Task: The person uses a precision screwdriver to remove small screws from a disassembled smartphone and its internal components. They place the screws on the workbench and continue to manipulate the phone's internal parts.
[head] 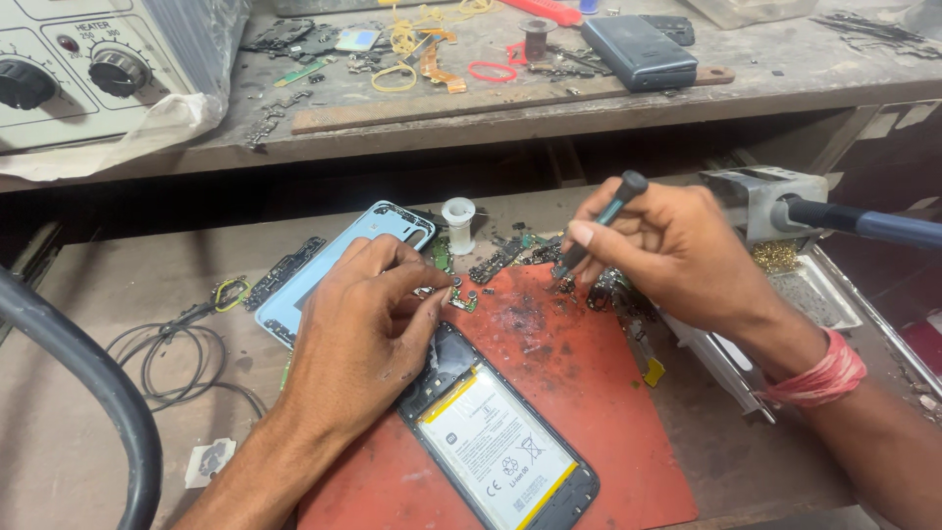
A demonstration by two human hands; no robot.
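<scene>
Head view: opened phone (500, 447) lies on the red mat (589, 412), back already off, battery (496, 451) exposed and still seated. My left hand (358, 334) rests across the phone's top end, fingertips pinched shut on a small circuit part (461, 299) just above it. My right hand (667, 245), up and right of the phone, is closed around a dark screwdriver (599, 226), tip down among loose parts on the mat. Pale blue back cover (343, 260) sits upper left of the phone. Judging: teardown is mid-way; board work pending, reassembly untouched.
</scene>
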